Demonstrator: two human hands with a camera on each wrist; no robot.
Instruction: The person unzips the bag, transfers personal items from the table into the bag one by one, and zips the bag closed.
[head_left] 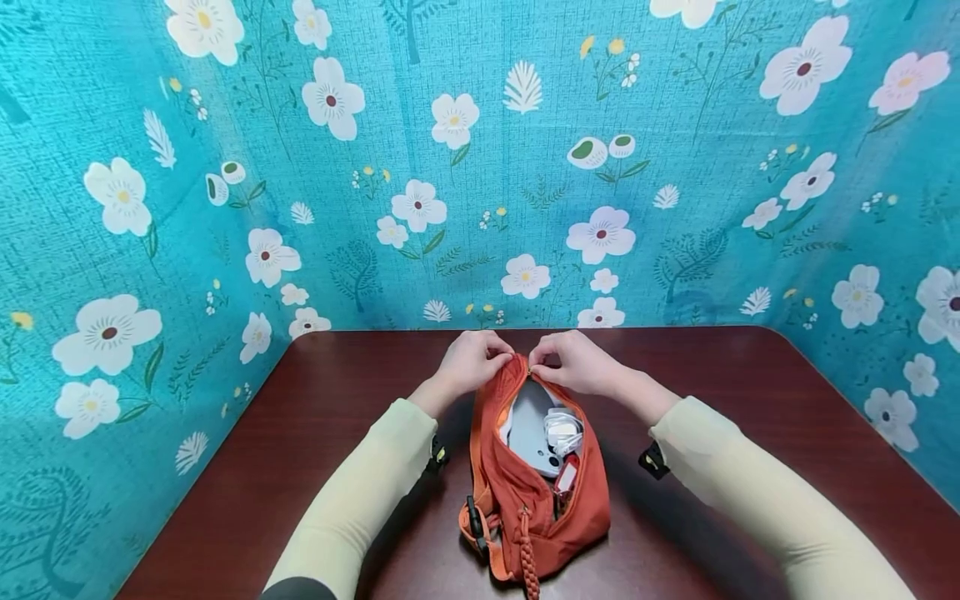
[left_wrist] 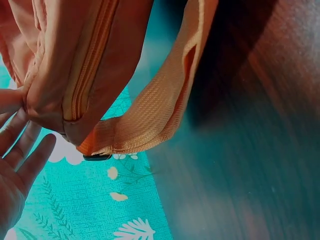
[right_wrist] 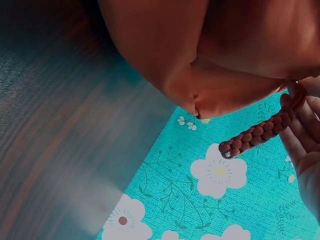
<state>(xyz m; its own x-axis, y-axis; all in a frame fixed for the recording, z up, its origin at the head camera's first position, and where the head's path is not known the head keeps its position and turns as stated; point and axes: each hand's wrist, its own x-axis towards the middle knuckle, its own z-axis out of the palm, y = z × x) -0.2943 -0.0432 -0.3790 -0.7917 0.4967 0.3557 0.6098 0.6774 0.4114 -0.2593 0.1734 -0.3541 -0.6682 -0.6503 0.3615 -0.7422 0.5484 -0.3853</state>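
An orange-red waist bag (head_left: 588,517) lies on the table with its main zip gaping. Inside show a flat pale grey item (head_left: 531,429) with dark round spots, a bundled white cable (head_left: 562,431) and a small red-and-white item (head_left: 567,475). At the bag's far end, my left hand (head_left: 472,360) pinches the fabric beside the opening. Opposite it, my right hand (head_left: 577,362) pinches the zip end, where a braided pull (right_wrist: 257,132) hangs by the fingers in the right wrist view. Another braided pull (head_left: 528,550) hangs at the near end.
An orange strap (head_left: 477,450) with a black buckle (head_left: 476,523) runs down the bag's left side. The dark red-brown table (head_left: 337,417) ends at a blue flowered cloth (head_left: 480,208) behind and at both sides.
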